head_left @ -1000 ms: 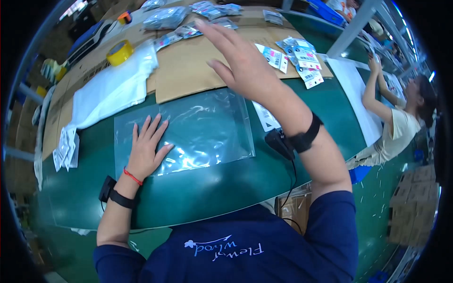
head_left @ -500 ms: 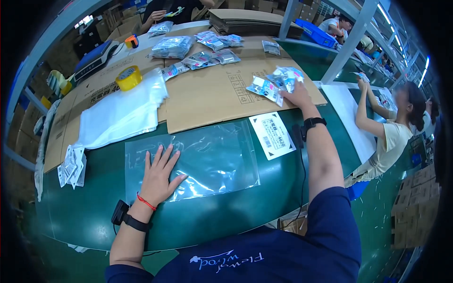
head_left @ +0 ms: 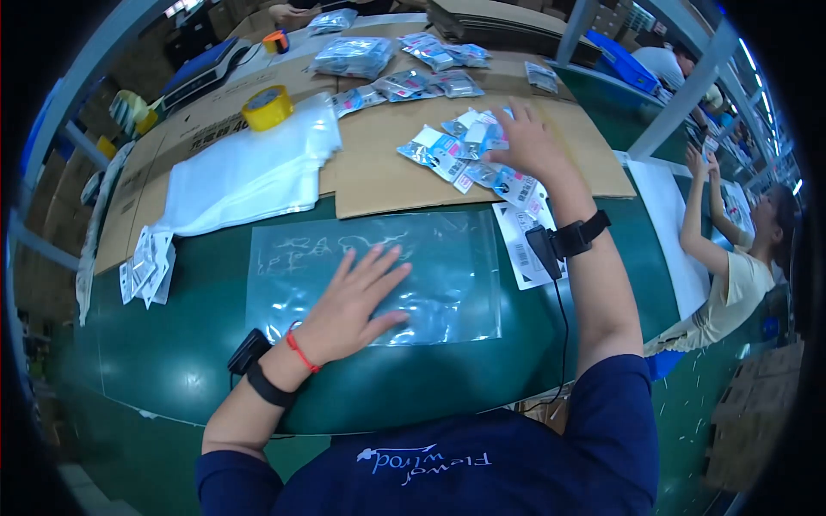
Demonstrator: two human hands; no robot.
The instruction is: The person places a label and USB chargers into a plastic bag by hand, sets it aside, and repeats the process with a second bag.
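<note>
My left hand lies over a flat clear plastic bag on the green table, fingers spread and holding nothing. At the right, my right hand is over a small pile of blue-and-white packaged items on the cardboard, its fingers apart. Its fingertips are beside the packets, and I see none gripped. One packet sits below that hand, overlapping the top of a white printed label sheet. My right wrist partly covers this sheet.
A stack of clear bags bears a yellow tape roll at the left. More packets lie on the cardboard. White tags rest at the left. A co-worker stands beyond a metal post.
My left hand has slid rightward over the bag. My right hand has shifted left and away from me, its fingers now spread. The packets lie more spread out, one overlapping the label sheet.
</note>
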